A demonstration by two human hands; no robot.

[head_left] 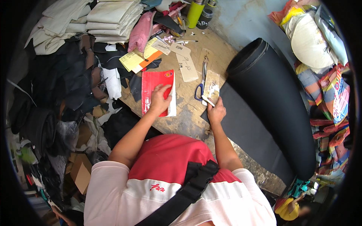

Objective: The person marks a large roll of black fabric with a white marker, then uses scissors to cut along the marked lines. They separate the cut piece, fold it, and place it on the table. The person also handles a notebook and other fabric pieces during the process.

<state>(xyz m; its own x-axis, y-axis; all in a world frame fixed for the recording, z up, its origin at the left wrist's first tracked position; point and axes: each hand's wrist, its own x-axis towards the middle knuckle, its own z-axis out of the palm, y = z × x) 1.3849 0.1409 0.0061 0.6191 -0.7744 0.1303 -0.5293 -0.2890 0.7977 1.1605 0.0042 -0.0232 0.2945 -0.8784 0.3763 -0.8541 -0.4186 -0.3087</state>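
Observation:
My left hand rests on the cover of a red notebook, its fingers spread near the right edge, where white pages show. My right hand is closed around a short white stick, perhaps chalk or a pen. This hand lies at the lower end of a tan card pattern piece. Just left of it are scissors with dark blue handles, blades pointing away from me. Farther off lie card templates with handwriting and a yellow and orange paper pad.
A big black roll of material stretches along the right, part of it unrolled flat on the worn wooden table. Dark fabric scraps heap up on the left below folded pale cloth. A green bottle stands at the back.

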